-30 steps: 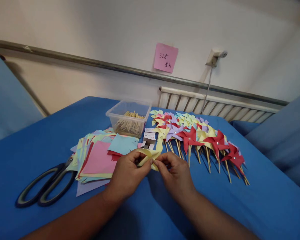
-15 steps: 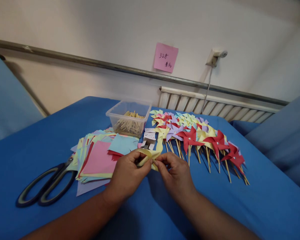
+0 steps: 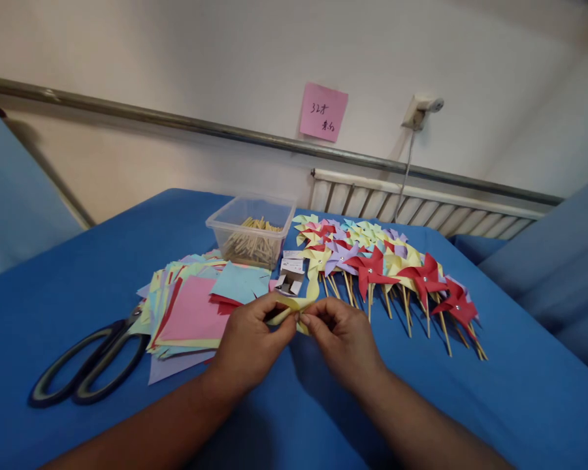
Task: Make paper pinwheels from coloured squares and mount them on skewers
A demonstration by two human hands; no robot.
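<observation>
Both hands pinch one folded yellow paper piece (image 3: pixel 294 307).
Left hand (image 3: pixel 249 343) and right hand (image 3: pixel 345 339) grip it with closed fingertips, between paper stack (image 3: pixel 191 313) and pinwheels (image 3: pixel 387 267); bare blue cloth (image 3: pixel 494 405) lies nearer.

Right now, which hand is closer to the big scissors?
Left. The left hand is just right of the paper pile that the scissors lie beside; the right hand is farther right, near the pinwheels.

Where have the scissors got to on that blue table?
In the head view, the scissors lie on the blue table at the person's left, blades tucked under the stack of coloured paper squares.
</observation>
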